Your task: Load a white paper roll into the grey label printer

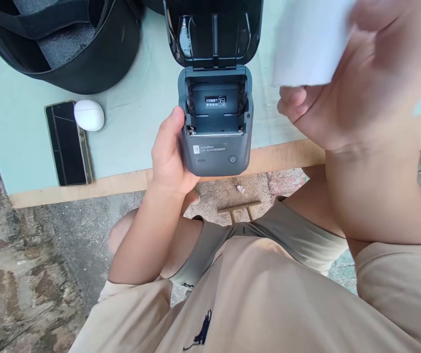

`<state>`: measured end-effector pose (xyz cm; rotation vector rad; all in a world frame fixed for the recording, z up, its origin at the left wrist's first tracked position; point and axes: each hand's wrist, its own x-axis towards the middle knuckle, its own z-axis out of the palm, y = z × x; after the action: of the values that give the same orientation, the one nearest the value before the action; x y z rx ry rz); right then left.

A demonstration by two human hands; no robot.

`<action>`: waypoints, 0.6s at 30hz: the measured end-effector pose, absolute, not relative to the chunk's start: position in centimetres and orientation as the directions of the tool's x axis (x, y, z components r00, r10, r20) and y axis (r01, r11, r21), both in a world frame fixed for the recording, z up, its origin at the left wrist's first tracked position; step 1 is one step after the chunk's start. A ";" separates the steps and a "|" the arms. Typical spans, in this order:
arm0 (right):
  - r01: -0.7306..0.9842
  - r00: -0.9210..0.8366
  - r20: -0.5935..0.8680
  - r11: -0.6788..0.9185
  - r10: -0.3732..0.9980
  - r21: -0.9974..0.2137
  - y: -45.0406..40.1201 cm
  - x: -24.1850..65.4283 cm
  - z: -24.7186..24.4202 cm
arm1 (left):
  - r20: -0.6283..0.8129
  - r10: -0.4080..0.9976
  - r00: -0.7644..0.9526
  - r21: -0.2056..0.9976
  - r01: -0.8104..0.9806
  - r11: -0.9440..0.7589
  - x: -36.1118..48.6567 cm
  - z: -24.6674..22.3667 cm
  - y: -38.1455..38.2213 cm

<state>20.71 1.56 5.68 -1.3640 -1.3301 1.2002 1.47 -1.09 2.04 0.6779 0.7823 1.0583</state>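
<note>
A dark grey label printer (215,157) is tilted toward me at the table's front edge, its black lid (213,37) swung up and its paper bay bare inside. My left hand (169,152) grips the printer's left side, thumb up along the case. Up at the right, close to the camera, my right hand (357,83) holds a white paper roll (311,44). The roll is smeared by motion and cut off by the top of the picture. Its fingers show partly, curled under and behind the roll.
A black zippered case (118,59) with grey foam inside stands open at the back left. In front of it lies a phone (65,147), with a white egg-shaped object (89,115) touching its right edge. A pale green cloth (129,132) covers the wooden-edged table (287,154).
</note>
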 end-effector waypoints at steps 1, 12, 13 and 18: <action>0.059 -0.028 -0.054 -0.052 0.998 -0.997 1.4 20.8 5.1 | -0.225 0.932 0.285 0.798 -0.494 0.344 1.5 2.0 -1.1; 0.651 -0.213 0.254 0.331 0.943 -0.683 -0.4 22.3 4.0 | -0.241 0.922 0.303 0.799 -0.477 0.365 1.6 2.1 -0.9; 0.693 -0.211 0.226 0.309 0.951 -0.651 -0.4 22.3 3.9 | -0.239 0.925 0.294 0.806 -0.471 0.358 1.6 2.1 -0.9; 0.825 -0.160 0.043 0.158 0.986 -0.543 -0.2 22.0 3.5 | -0.215 0.934 0.284 0.812 -0.480 0.332 1.6 2.0 -0.9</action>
<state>21.99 -0.18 3.52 -1.7240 -2.0533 0.5656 1.61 -0.90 1.98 0.7027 0.7811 1.0578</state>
